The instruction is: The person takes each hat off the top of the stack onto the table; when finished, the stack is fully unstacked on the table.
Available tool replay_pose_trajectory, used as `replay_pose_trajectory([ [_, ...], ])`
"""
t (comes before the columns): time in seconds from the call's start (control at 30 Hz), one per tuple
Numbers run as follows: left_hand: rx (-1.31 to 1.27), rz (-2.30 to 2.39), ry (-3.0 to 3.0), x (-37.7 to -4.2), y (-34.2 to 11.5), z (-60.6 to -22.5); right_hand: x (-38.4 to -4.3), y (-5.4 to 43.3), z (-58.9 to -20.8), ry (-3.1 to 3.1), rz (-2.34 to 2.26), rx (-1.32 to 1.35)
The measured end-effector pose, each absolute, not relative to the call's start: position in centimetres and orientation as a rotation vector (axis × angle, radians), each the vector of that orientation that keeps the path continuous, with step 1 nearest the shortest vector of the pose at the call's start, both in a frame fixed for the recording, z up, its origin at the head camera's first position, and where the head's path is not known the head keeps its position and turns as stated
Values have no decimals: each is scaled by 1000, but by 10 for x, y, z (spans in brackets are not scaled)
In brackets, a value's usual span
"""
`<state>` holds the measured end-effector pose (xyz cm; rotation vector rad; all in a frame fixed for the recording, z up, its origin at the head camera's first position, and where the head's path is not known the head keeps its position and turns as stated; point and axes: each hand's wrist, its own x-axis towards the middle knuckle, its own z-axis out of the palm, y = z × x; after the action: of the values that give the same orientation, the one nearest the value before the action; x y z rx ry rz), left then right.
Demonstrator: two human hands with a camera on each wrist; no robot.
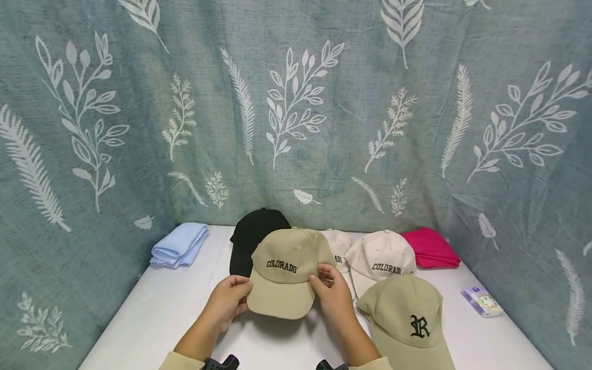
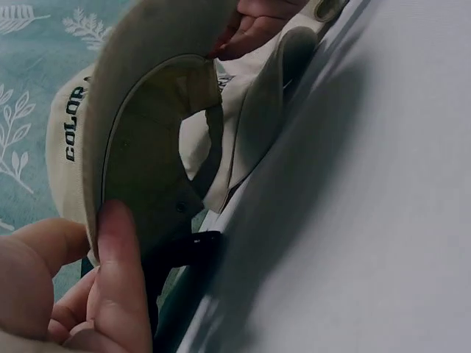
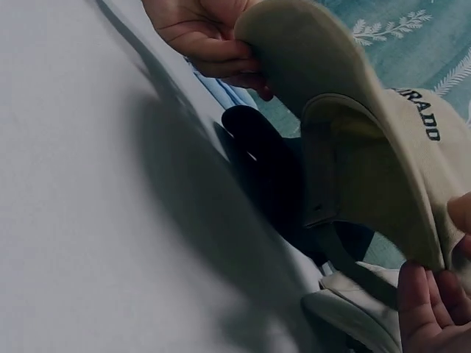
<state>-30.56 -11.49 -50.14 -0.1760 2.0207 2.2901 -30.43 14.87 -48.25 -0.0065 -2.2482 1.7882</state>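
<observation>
While above the white table (image 1: 152, 318), holding up the khaki COLORADO cap (image 1: 284, 276) in front of the black cap (image 1: 252, 236) and near the khaki R cap (image 1: 400, 308), could knock either by swinging sideways; pinching the held cap's sides with left hand (image 1: 227, 300) and right hand (image 1: 334, 293), could tip or drop it by loosening one grip. Could crease the brim (image 1: 282, 300) by squeezing hard.

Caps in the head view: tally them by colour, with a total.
Black: 1 (black cap)
Khaki: 2 (held cap, R cap)
Cream: 2 (full COLORADO cap, partly hidden cap)
Total: 5 caps visible
</observation>
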Motion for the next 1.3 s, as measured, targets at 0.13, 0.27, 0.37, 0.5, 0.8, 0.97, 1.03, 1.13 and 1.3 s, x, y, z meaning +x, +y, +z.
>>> replay_pose_trajectory([
  [0.13, -112, 2246, 2017, -307, -113, -502, -304, 154, -482, -2255, 1741, -42],
  [0.27, -43, 2204, 2003, -309, -112, -502, -303, 159, -482, -2259, 1702, -71],
  [0.37, 10, 2181, 1992, -310, -112, -503, -302, 162, -483, -2263, 1679, -84],
  [0.5, 67, 2159, 1958, -309, -111, -502, -298, 167, -482, -2255, 1666, -93],
  [0.8, 170, 2134, 1867, -302, -103, -497, -290, 178, -479, -2220, 1691, -109],
  [0.97, 197, 2120, 1842, -297, -98, -499, -285, 182, -479, -2203, 1690, -101],
  [1.03, 204, 2111, 1829, -294, -95, -499, -282, 184, -479, -2193, 1687, -97],
  [1.13, 220, 2087, 1815, -291, -92, -499, -276, 187, -479, -2186, 1674, -124],
  [1.3, 249, 2064, 1779, -284, -87, -498, -269, 192, -482, -2198, 1631, -170],
])
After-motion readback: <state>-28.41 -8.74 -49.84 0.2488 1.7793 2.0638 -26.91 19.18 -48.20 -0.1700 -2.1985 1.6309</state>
